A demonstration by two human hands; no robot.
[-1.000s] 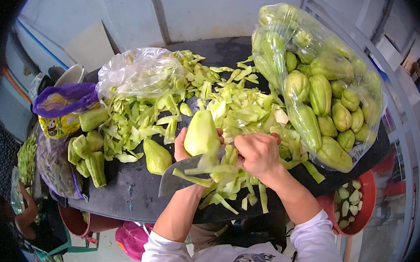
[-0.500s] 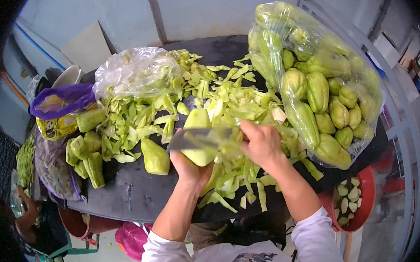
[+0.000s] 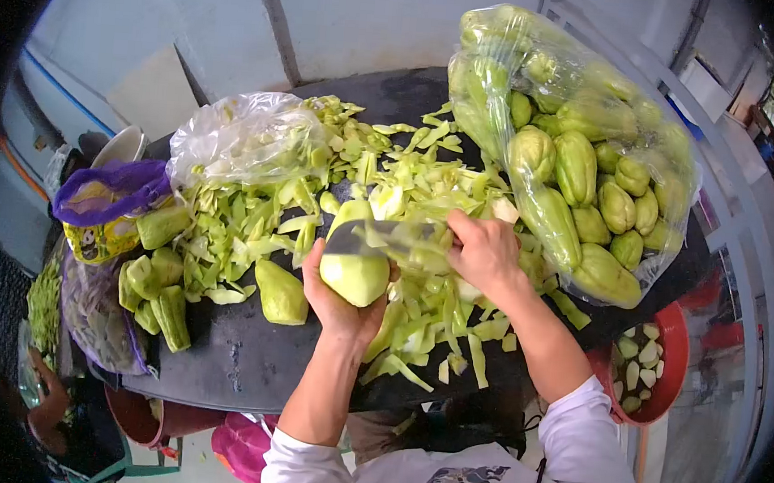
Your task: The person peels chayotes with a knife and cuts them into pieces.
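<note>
The knife (image 3: 345, 239) has moved up over the fruit (image 3: 354, 282). The left hand (image 3: 343, 317) cups the fruit; the right hand (image 3: 488, 256), beside it, grips the knife.

black table (image 3: 257, 367): chayote peelings (image 3: 431, 186) strewn mid-top, clear bag of chayotes (image 3: 581, 156) right, loose chayote (image 3: 281, 293) near front, purple-edged mesh bag (image 3: 104, 311) left.

Single head-worn camera: positioned above and behind the fingers (image 3: 462, 227), at close range, facing forward and down; wide field includes table (image 3: 203, 363) beneath them, wall (image 3: 357, 24) beyond.
</note>
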